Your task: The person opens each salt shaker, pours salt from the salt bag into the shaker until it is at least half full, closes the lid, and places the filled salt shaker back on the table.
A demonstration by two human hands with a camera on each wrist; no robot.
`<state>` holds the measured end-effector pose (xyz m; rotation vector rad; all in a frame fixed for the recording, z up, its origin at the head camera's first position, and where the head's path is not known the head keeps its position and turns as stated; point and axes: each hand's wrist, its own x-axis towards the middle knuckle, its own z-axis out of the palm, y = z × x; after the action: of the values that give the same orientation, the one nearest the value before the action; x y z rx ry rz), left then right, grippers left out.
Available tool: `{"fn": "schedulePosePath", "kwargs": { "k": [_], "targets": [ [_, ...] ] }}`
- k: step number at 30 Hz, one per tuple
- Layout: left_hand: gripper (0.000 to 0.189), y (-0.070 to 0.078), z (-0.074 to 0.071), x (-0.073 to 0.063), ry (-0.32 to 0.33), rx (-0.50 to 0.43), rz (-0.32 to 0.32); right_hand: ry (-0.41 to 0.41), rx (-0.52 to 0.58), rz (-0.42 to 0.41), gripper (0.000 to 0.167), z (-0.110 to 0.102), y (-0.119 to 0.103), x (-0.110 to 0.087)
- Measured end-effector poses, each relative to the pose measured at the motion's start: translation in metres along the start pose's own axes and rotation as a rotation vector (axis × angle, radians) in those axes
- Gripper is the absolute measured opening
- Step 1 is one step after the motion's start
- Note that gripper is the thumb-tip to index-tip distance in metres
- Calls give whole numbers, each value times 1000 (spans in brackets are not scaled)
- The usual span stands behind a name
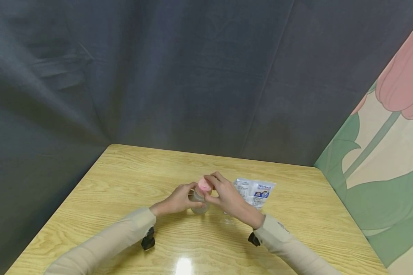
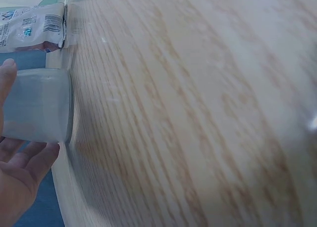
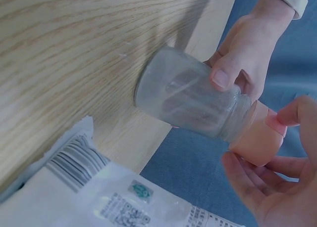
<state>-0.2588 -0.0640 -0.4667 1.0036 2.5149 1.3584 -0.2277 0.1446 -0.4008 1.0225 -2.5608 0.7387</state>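
Observation:
A clear, empty-looking bottle (image 3: 183, 93) with a peach-pink cap (image 3: 257, 138) stands upright on the table. My left hand (image 1: 179, 199) grips the bottle's body from the left, thumb on the near side. From the right, my right hand (image 1: 230, 198) pinches the cap (image 1: 204, 185) between thumb and fingers. Threads on the bottle's neck show just below the cap's rim; whether the cap is screwed tight I cannot tell. In the left wrist view, the bottle's lower part (image 2: 42, 106) shows beside the left fingers (image 2: 42, 162).
Right behind my right hand lies a white printed packet (image 1: 256, 191) with a barcode and blue picture. The wood-grain table (image 1: 151, 168) meets a dark curtain (image 1: 192, 76) at its back and left, and a flower-patterned cloth (image 1: 392, 183) on the right.

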Motion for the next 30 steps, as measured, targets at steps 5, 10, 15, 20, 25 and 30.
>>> {"fn": "schedulePosePath", "kwargs": {
  "k": [5,10,15,20,25,30],
  "targets": [
    [61,-1,0,1,-5,9,4,16,-4,-5,44,0,1,-2],
    [62,-1,0,1,-10,19,10,31,-18,-22,42,0,2,-6],
    [62,-1,1,1,-9,26,10,36,-31,-25,44,-1,3,-9],
    [61,-1,0,1,-11,13,14,26,-36,-18,46,-4,2,-11],
    [60,-1,0,0,-12,-1,11,12,-45,0,47,-6,2,-15],
    [59,-1,0,0,-16,16,-13,14,-45,-8,44,-7,1,-19]
  ]
}}
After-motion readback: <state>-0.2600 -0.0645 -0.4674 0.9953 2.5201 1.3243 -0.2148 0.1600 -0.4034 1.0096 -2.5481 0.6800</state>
